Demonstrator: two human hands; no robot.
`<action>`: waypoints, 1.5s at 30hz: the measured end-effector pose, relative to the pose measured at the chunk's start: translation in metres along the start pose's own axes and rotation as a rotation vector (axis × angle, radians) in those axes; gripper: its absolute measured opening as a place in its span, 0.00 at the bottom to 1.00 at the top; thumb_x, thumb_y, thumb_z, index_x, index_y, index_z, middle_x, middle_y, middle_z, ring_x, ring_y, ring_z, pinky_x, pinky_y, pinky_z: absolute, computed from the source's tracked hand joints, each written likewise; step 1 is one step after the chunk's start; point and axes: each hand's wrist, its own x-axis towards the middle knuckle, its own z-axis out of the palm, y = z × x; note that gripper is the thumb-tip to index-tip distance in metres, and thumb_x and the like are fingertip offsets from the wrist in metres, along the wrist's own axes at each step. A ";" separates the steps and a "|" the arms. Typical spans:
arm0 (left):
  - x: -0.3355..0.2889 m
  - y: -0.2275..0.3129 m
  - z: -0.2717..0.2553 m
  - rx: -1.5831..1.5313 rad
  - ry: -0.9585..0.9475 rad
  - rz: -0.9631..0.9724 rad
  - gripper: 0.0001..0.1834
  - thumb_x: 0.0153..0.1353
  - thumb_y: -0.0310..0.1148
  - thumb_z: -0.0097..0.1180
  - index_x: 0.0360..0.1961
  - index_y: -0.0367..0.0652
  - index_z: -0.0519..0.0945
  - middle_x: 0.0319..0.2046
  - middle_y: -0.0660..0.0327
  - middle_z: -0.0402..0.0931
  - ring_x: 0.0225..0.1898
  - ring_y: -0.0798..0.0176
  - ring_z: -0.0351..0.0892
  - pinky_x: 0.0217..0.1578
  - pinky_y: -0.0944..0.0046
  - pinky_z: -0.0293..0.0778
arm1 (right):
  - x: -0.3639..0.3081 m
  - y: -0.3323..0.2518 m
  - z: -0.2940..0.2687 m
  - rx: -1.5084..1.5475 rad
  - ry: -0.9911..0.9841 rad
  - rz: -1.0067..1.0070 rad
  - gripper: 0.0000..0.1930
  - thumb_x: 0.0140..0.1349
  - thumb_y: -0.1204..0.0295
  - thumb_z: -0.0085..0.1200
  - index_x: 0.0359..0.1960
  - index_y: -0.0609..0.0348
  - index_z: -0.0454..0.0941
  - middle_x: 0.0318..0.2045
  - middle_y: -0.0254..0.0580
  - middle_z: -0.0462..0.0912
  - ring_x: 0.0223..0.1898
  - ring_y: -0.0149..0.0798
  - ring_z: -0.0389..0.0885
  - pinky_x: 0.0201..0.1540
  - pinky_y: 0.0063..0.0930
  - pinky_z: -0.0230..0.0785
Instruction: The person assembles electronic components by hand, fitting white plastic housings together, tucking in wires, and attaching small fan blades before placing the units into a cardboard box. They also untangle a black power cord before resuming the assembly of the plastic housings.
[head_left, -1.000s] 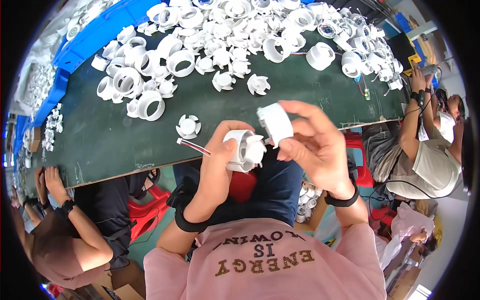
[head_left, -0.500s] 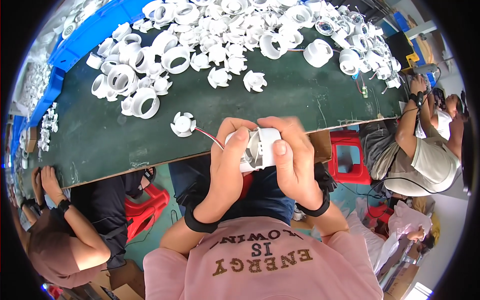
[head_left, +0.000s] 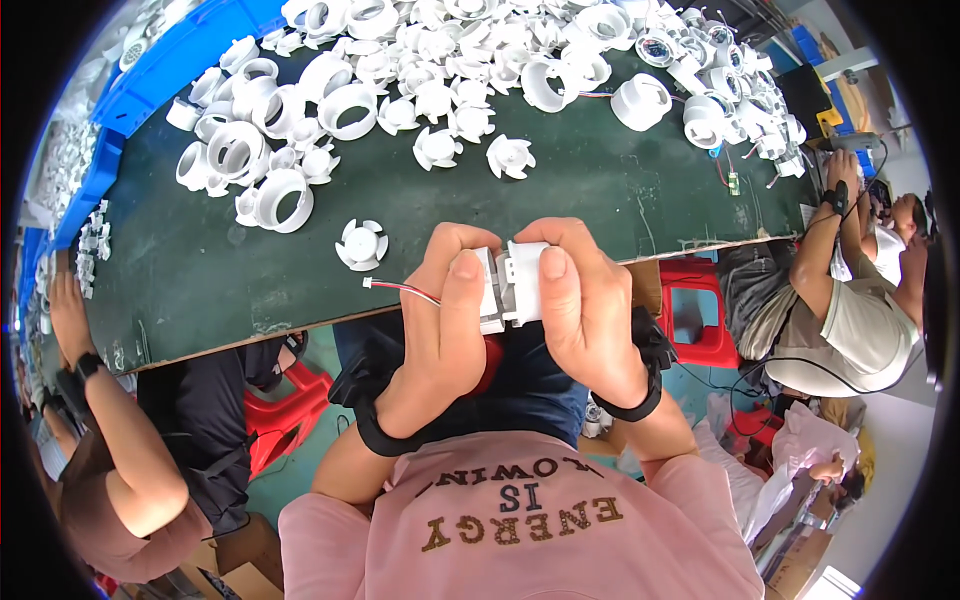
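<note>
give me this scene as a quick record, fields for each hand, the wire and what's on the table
left hand: gripping a white housing part
right hand: gripping a white cap-like part
held parts: brought face to face; how far they join is unclear
wire: thin, red, white and dark, sticking out left of the left hand, small white connector at its end
nearest loose piece: white fan rotor on the green table
far side of table: heap of white plastic parts
upper left: blue bin
</note>
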 end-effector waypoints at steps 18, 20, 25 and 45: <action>-0.006 0.009 0.001 0.160 -0.073 0.204 0.17 0.64 0.35 0.36 0.39 0.29 0.70 0.25 0.48 0.72 0.21 0.54 0.73 0.23 0.60 0.68 | -0.007 -0.005 -0.005 -0.072 -0.063 -0.167 0.13 0.68 0.69 0.40 0.41 0.69 0.70 0.25 0.50 0.77 0.20 0.45 0.78 0.24 0.31 0.68; -0.009 0.010 0.003 0.153 -0.072 0.248 0.17 0.64 0.36 0.36 0.38 0.29 0.70 0.26 0.48 0.72 0.21 0.54 0.73 0.23 0.60 0.68 | -0.008 -0.011 -0.006 -0.110 -0.025 -0.285 0.12 0.65 0.71 0.43 0.41 0.71 0.70 0.25 0.53 0.77 0.20 0.49 0.78 0.24 0.35 0.70; 0.005 0.008 0.000 0.194 -0.066 0.239 0.17 0.64 0.35 0.36 0.38 0.30 0.71 0.30 0.47 0.72 0.25 0.54 0.74 0.25 0.61 0.68 | 0.001 0.004 0.000 -0.104 -0.115 -0.237 0.12 0.64 0.73 0.43 0.45 0.70 0.67 0.27 0.53 0.78 0.22 0.46 0.79 0.26 0.35 0.70; 0.117 0.091 -0.081 0.889 -0.280 0.160 0.35 0.52 0.35 0.63 0.59 0.35 0.64 0.55 0.44 0.67 0.55 0.48 0.69 0.55 0.54 0.65 | 0.026 0.052 -0.020 0.419 0.162 -0.039 0.34 0.44 0.82 0.51 0.58 0.64 0.57 0.46 0.44 0.65 0.47 0.34 0.67 0.53 0.29 0.62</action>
